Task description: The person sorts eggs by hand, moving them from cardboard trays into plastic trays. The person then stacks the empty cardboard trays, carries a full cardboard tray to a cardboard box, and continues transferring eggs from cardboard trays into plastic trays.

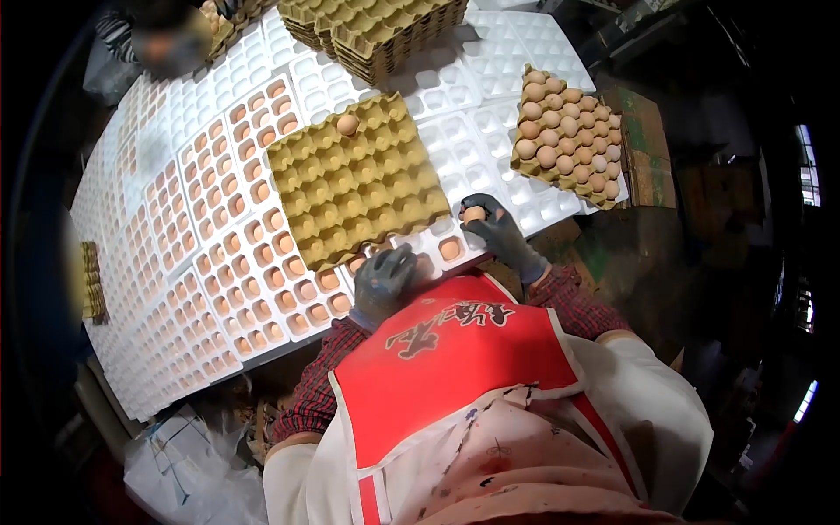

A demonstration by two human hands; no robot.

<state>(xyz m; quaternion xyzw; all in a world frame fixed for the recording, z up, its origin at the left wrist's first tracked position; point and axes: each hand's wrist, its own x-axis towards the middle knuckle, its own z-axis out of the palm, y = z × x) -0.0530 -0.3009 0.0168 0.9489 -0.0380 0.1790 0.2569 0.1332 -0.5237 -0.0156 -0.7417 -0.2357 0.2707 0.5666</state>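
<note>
My right hand [500, 234], in a dark grey glove, has its fingers wrapped round a brown egg [473, 214] above the white foam tray's right edge. My left hand [382, 282], also gloved, is low over the white foam tray [398, 243] at the table's near edge. Its fingers are curled and hide whatever is under them. Another egg [450, 249] sits in a tray cell between my hands. Just beyond my left hand lies a yellow-brown pulp egg tray [359, 179] with a single egg [347, 125] near its far edge.
Foam trays filled with eggs [210, 184] spread leftward. A pulp tray full of eggs [569, 131] stands at the right, beside a cardboard box [643, 144]. Stacked pulp trays [372, 35] stand at the back. Another person's striped sleeve [118, 35] shows at the far left.
</note>
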